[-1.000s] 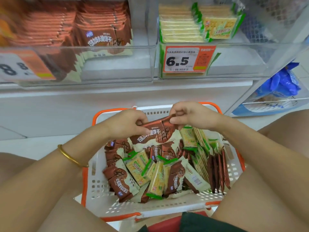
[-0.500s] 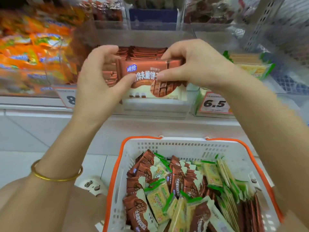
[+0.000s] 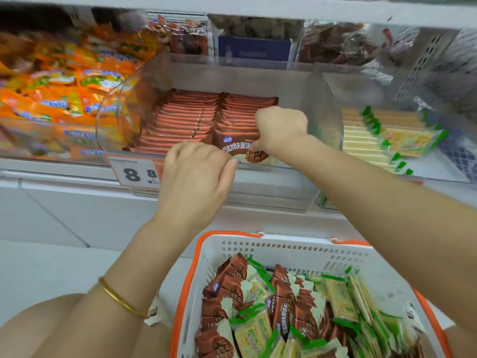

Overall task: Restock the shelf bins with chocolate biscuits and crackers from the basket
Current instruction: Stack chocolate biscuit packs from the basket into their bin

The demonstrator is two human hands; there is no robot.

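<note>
— So, where was the chocolate biscuit pack [image 3: 233,144] just then?
— Up at the shelf! I had it upright at the near end of the right-hand one of the two brown rows [image 3: 180,117], inside the clear bin [image 3: 329,109], label facing me.
— Who held it?
— My right hand [image 3: 281,127] pinched its right edge, thumb on the front, fingers curled over the top. My left hand [image 3: 196,174] sat just near-left of it, fingers curled by the pack's lower corner. Whether they actually gripped it, I couldn't tell.
— And the rest of the stock?
— Down near me, the white basket [image 3: 284,250] with the orange rim was loaded with more chocolate biscuits [image 3: 227,288] and green-edged crackers [image 3: 338,298]. Right of the clear bin, stacked cracker rows [image 3: 361,140] were lined up. Left of it lay orange snack bags [image 3: 64,99].
</note>
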